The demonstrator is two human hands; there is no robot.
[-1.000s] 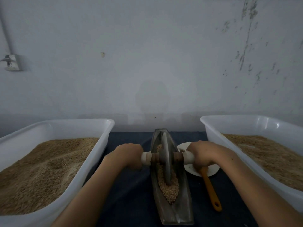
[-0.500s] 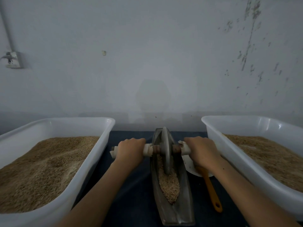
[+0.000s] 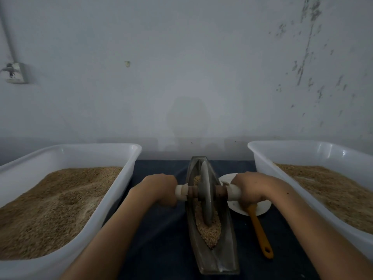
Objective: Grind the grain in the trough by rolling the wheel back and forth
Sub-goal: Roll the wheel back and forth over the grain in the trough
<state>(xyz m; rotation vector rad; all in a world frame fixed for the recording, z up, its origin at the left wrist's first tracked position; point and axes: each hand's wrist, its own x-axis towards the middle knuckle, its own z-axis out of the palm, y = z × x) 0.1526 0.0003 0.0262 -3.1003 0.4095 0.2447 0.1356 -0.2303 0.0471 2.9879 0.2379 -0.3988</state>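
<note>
A long boat-shaped metal trough [image 3: 228,253] lies lengthwise on the dark table in front of me. Tan grain [image 3: 210,231] fills its middle and near part. A grey metal wheel [image 3: 206,193] stands upright in the trough on a brown axle with white handle ends. My left hand [image 3: 159,188] grips the left handle [image 3: 181,192]. My right hand [image 3: 249,187] grips the right handle [image 3: 234,192]. The wheel's lower edge is sunk in the grain around the trough's middle.
A white tub [image 3: 113,199] heaped with grain stands at the left and another white tub [image 3: 268,178] at the right. A white dish [image 3: 262,207] with an orange-handled tool [image 3: 260,233] lies right of the trough. A wall rises close behind.
The wheel rolled away from me toward the trough's far end half a second ago and has now come back toward me to about the middle. Both hands kept their grip.
</note>
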